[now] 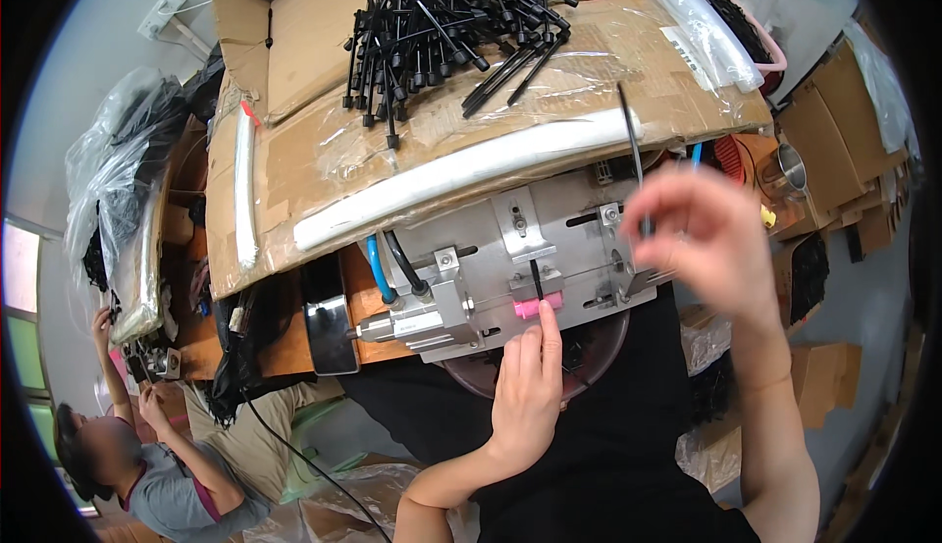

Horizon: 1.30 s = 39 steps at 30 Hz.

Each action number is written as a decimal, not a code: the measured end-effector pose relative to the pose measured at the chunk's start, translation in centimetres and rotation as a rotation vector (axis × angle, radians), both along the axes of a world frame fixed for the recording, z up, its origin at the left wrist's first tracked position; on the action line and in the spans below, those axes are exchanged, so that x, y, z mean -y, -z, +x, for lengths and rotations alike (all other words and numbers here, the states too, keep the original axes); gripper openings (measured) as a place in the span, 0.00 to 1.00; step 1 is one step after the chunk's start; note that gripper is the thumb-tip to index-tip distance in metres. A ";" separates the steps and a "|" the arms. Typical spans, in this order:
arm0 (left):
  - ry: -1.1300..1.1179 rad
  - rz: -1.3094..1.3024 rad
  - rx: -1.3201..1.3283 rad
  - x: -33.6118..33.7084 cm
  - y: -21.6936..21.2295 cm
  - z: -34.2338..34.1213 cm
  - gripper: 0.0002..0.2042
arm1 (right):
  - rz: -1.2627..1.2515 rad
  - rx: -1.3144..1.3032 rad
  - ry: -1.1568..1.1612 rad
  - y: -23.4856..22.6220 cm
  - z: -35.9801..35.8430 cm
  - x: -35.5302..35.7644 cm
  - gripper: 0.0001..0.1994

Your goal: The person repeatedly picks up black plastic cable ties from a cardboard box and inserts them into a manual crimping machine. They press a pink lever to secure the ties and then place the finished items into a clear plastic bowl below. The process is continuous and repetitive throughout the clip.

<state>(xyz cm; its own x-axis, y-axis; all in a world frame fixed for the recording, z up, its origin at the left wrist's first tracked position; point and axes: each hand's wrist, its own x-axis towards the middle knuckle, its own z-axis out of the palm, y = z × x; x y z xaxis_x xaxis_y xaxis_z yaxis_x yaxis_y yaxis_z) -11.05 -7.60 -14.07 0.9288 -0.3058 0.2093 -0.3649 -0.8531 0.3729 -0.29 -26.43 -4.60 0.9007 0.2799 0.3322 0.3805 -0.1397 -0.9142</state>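
Observation:
My left hand (pixel 528 386) reaches over the front of a metal fixture (pixel 481 219), index finger stretched out and the other fingers loosely bent. That fingertip touches a small pink block (pixel 530 305), from which a short black piece (pixel 537 278) sticks up. At the fixture's right end my right hand (pixel 702 229), slightly blurred, is raised with thumb and fingers closed on a thin black rod (pixel 630 131). The rod stands nearly upright, its lower end at the fingers. Beyond the fixture, a heap of black rods with thicker ends (pixel 442 38) lies on a cardboard sheet (pixel 324 141).
A cylinder with blue and black hoses (pixel 417 325) sits at the fixture's left. White rolled padding (pixel 461 180) edges the cardboard. A round bowl (pixel 599 352) is below the fixture. A metal cup (pixel 788 168) stands right. Another person (pixel 186 484) works at far left.

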 end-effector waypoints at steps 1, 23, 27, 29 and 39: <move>0.013 -0.038 -0.014 0.1 -0.4 0.1 0.44 | -0.183 0.087 0.011 0.8 -2.0 0.3 0.15; -0.247 -0.201 0.365 -6.1 -8.2 9.5 0.21 | -0.740 0.692 0.169 2.9 -1.6 -1.6 0.22; -0.149 -0.173 0.255 -8.4 -10.2 18.0 0.10 | -0.846 0.804 0.300 -1.7 11.5 -1.4 0.10; -0.091 -0.155 0.165 -8.9 -11.2 18.8 0.08 | -0.893 0.758 0.107 -2.5 15.2 -1.1 0.09; -0.110 -0.195 0.199 -10.6 -10.9 12.9 0.09 | -0.830 0.683 0.065 -0.4 13.3 -0.5 0.05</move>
<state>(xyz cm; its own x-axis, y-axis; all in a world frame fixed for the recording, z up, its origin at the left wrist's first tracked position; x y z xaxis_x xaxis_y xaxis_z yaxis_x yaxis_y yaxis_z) 1.84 2.98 -3.13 0.8892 -0.1412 0.4353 -0.3561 -0.8108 0.4645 13.01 -25.93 -4.17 0.6181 0.6075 0.4990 0.7439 -0.6572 -0.1214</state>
